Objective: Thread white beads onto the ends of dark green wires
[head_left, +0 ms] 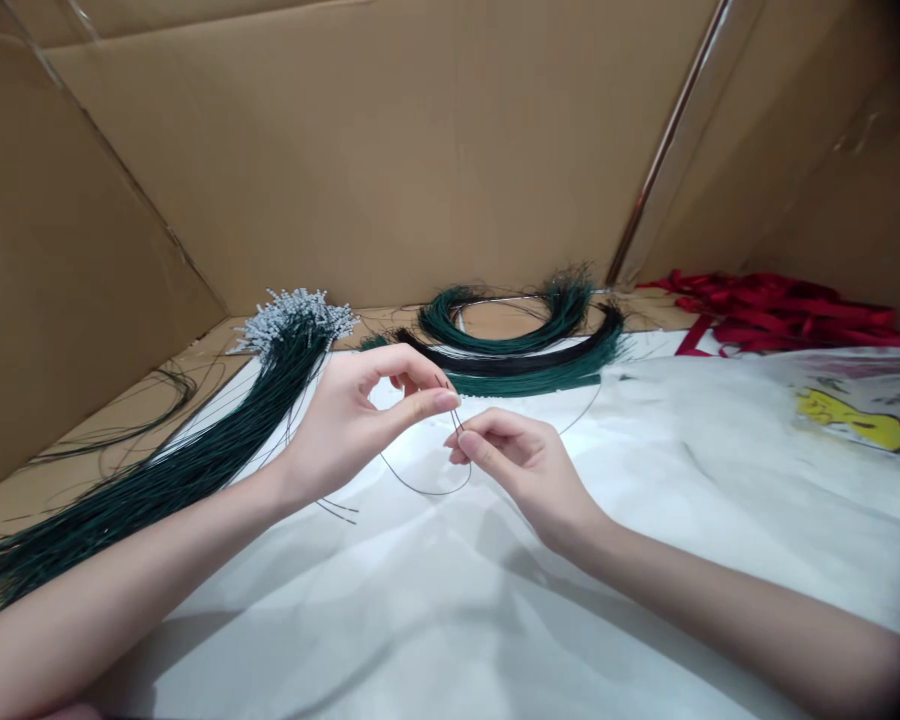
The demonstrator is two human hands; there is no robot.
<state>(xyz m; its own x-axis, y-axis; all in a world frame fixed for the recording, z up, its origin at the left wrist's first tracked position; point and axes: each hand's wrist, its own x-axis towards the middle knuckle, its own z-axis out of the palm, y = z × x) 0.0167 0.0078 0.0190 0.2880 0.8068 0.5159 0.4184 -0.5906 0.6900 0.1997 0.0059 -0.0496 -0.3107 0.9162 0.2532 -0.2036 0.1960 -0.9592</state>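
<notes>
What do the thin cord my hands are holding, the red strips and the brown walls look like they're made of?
Thin cord: perhaps synthetic thread or coated wire, dark and smooth-looking; it hangs in an open loop. Red strips: likely ribbon fabric with slight sheen, flat and loosely folded. Brown walls: apparently cardboard, matte, with faint creases.

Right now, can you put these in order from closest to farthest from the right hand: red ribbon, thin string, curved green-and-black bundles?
From the right hand, in the head view:
1. Thin string: pinched in its fingertips.
2. Curved green-and-black bundles: just beyond the hand.
3. Red ribbon: a pile far off to the right.
</notes>
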